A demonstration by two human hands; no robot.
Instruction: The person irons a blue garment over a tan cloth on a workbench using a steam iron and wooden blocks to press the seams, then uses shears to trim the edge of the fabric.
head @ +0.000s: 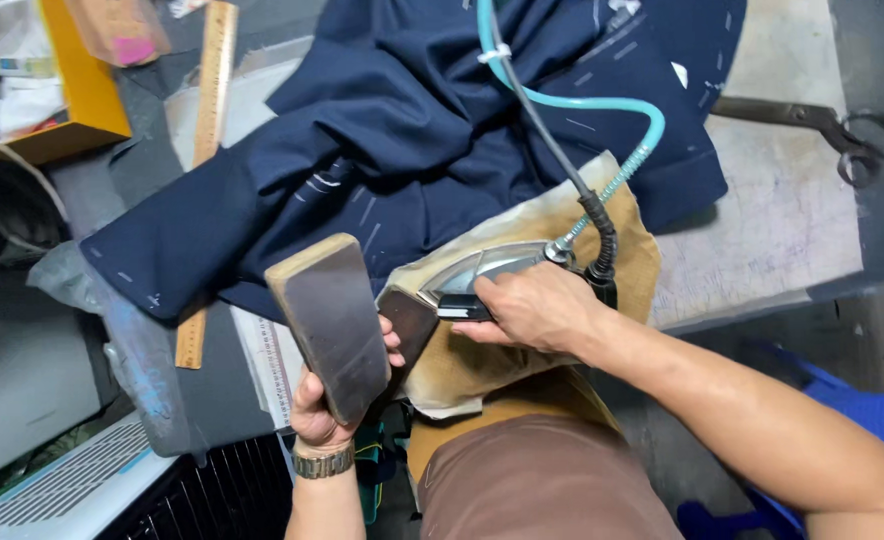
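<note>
My right hand [537, 308] grips the black handle of a silver steam iron [482, 268], which rests on a tan pressing cloth [622, 255] at the near table edge. A teal hose and a black cord [562, 165] run up from the iron's back. My left hand [320, 400], with a metal watch on the wrist, holds a dark wooden block [330, 325] upright just left of the iron. A dark navy garment [402, 130] with white chalk marks lies spread behind both hands.
A wooden ruler [212, 100] lies under the garment on the left. Large black scissors [812, 125] rest at the far right of the pale table [792, 220]. A yellow box [87, 95] sits at the back left, a blue plastic stool [862, 410] at the lower right.
</note>
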